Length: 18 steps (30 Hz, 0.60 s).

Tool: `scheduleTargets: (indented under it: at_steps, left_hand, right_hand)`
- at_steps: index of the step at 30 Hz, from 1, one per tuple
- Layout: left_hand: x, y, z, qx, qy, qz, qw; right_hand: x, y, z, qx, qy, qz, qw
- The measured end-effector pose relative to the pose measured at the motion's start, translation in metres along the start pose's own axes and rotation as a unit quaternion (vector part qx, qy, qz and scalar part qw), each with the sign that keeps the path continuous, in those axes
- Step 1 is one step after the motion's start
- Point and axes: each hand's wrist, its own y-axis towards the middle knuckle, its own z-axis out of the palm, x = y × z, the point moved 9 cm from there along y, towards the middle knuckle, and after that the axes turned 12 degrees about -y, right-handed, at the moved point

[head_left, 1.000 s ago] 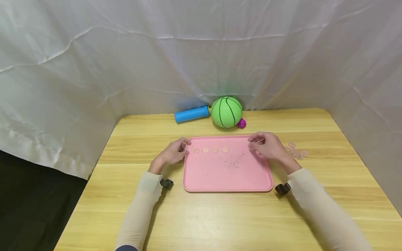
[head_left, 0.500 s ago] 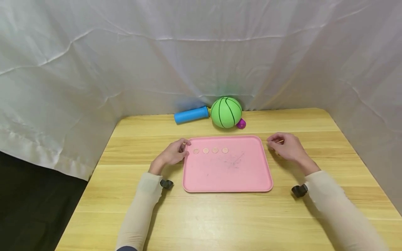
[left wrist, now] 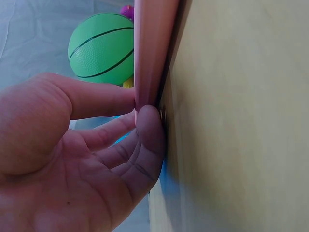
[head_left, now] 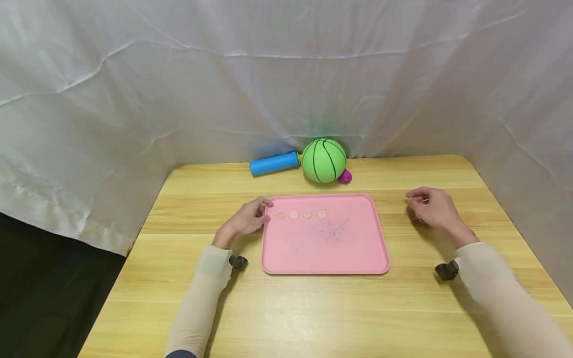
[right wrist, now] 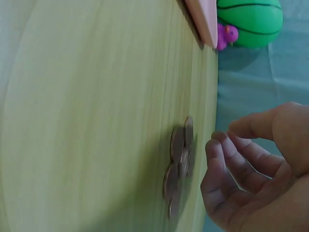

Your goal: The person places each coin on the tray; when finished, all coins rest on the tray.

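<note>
A pink tray (head_left: 327, 256) lies on the table, with several copper-coloured coins (head_left: 307, 215) in a row along its far left part. My left hand (head_left: 245, 218) grips the tray's left rim near the far corner; in the left wrist view the thumb and curled fingers meet at the rim (left wrist: 157, 48). To the right of the tray my right hand (head_left: 434, 206) hovers with loosely bent fingers and nothing visible between them. Below its fingertips, the right wrist view has a small cluster of coins (right wrist: 177, 142) on the table; in the head view the hand hides them.
Behind the tray sit a green ball (head_left: 324, 160) with black lines, a blue cylinder (head_left: 274, 163) to its left and a small purple toy (head_left: 345, 177) at its right. A pale curtain (head_left: 286, 89) hangs along the table's back and sides.
My right hand has moved right, from above the tray's far right corner to over the loose coins. The left hand and the row of coins have stayed put.
</note>
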Motion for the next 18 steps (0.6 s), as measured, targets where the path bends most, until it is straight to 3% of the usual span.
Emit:
scheduleTargets:
  at_steps: [10, 18]
  left_hand:
    - [-0.002, -0.001, 0.001, 0.0, -0.008, 0.0, 1.0]
    - [-0.004, -0.001, 0.0, -0.001, -0.007, 0.009, 0.9999]
  right_hand:
    - [-0.02, -0.015, -0.017, -0.031, -0.048, -0.004, 0.998]
    - [-0.038, -0.032, -0.017, -0.04, -0.063, -0.012, 0.997]
